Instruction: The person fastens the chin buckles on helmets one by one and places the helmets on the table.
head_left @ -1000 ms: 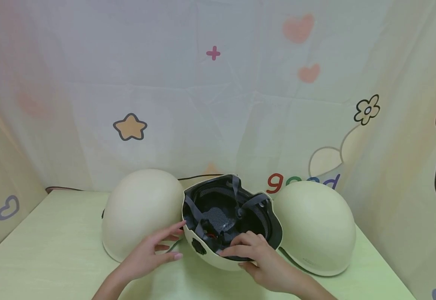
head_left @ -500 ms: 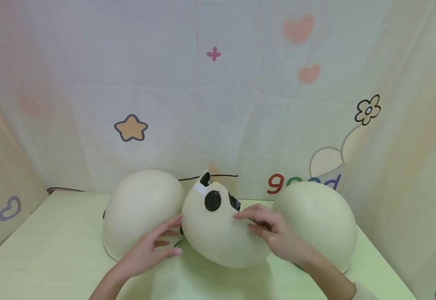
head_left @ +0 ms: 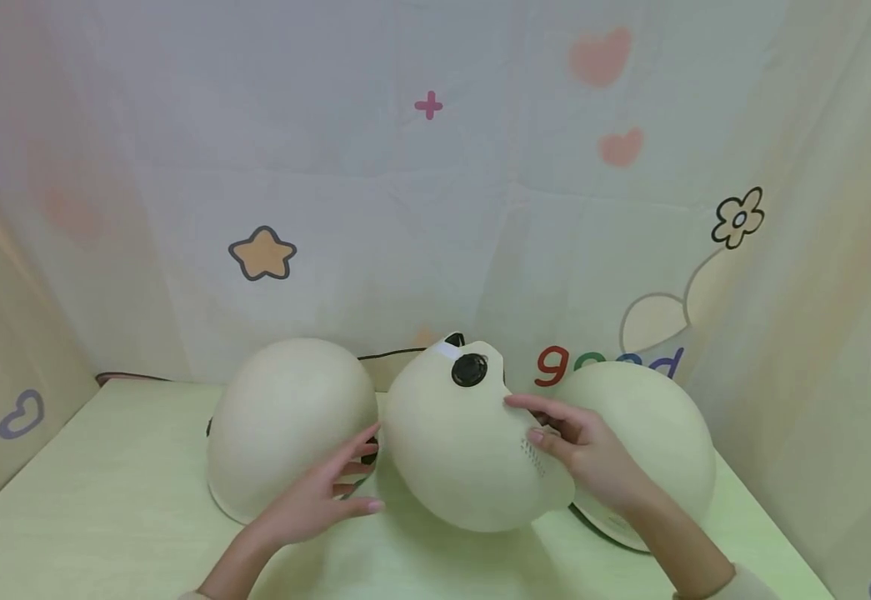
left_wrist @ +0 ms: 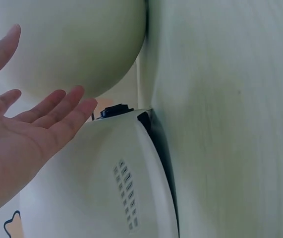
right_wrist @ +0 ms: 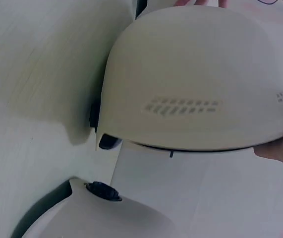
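A cream helmet [head_left: 473,458] with a round black knob stands tilted on its side in the middle of the head view, its inside turned away from me. My right hand [head_left: 600,458] grips its rim on the right, fingers over the shell and thumb near the small vent holes. Straight, spread fingers of my left hand [head_left: 315,492] reach toward the helmet's left side; whether the fingertips touch it I cannot tell. In the left wrist view that palm [left_wrist: 12,139] holds nothing. Similar helmets flank it, one dome up at left [head_left: 285,417] and one at right [head_left: 645,442].
All the helmets are close together on a pale green table [head_left: 105,500]. Behind them hangs a printed curtain [head_left: 360,208] with stars, hearts and letters. A thin dark cable [head_left: 397,354] runs along the table's back edge.
The middle helmet has turned from inside up to outer shell toward me, then shifted a little right and up. My right hand moved with its rim; the left hand shifted slightly right.
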{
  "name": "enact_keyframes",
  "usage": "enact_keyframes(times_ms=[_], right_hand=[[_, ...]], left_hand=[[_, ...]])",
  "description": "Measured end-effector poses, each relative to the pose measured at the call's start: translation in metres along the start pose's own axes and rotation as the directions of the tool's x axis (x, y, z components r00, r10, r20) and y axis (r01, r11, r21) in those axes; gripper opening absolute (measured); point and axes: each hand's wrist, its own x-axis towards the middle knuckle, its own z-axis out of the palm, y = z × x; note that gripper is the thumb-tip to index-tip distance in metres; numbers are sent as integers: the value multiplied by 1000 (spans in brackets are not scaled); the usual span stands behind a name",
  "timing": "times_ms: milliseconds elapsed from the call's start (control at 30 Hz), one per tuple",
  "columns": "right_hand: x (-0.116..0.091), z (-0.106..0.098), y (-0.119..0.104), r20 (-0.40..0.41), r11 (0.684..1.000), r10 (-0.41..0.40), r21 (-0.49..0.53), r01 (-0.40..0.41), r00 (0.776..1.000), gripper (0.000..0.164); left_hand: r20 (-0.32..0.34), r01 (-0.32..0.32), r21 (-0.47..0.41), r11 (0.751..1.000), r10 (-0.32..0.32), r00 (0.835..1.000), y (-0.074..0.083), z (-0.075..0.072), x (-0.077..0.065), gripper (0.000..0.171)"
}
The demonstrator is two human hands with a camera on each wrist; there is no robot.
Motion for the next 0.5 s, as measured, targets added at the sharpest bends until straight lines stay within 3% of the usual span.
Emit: enact_keyframes(times_ms=[100,500], right_hand=[[-2,-6,1,17,1000,2,-5,-2,1000,38],[-10,-29,-7,67,978,79,-200,-64,995,47]], left_hand=[[6,22,-26,999,-22,1000,-3,3,5,84],[31,75,-82,994,-72,997,-9,12,21,91]])
